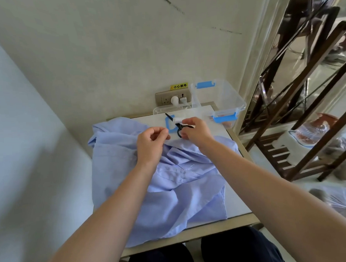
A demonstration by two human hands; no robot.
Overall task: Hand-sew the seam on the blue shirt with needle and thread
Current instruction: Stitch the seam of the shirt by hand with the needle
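Observation:
The blue shirt [170,190] lies crumpled across a small white table [237,199]. A stitched seam with loose thread ends [182,171] shows near its middle. My left hand [151,145] hovers over the shirt's far edge, thumb and forefinger pinched together; whatever is between them is too thin to see. My right hand [197,130] is just to its right and grips a white thread spool [177,120] at the fingertips. Black scissors [179,129] lie on the table under that hand, partly hidden. No needle is visible.
A clear plastic box with blue latches [220,101] stands at the table's back right, its lid with a blue handle [169,125] flat beside it. A wall socket [172,98] sits behind. A dark wooden rack [287,145] and plastic bags [339,202] stand to the right.

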